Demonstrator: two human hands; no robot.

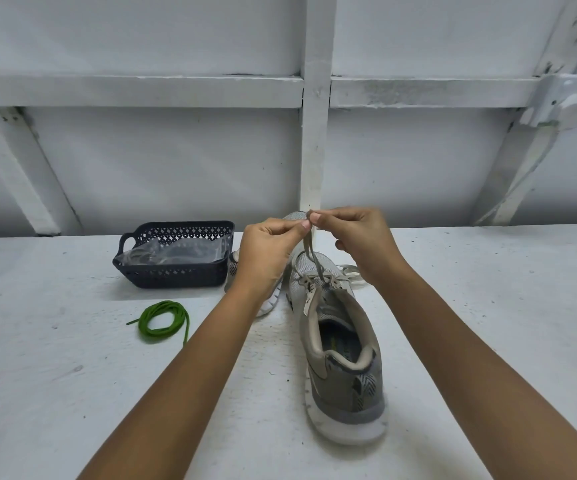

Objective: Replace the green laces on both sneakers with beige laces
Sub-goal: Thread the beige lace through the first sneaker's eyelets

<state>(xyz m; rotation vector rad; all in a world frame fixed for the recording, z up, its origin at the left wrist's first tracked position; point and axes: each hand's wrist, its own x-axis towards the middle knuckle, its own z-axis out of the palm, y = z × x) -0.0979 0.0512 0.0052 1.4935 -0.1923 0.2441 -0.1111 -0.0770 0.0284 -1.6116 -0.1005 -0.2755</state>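
At mid-frame the left hand [269, 251] and right hand [356, 237] meet, fingers [316, 219] pinching the top of the raised beige lace [309, 252]. It runs straight down to the front eyelets of the sneaker [342, 358] — directly below, equally near both hands.

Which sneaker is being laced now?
Nearer grey mesh sneaker, heel toward camera: left hand and right hand pinch its flat beige lace; the other sneaker sits behind them.

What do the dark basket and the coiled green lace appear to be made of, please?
The basket looks like moulded plastic, matt dark blue, given its lattice cutouts. The green lace seems a round textile cord, limp and coiled; fibre unclear.
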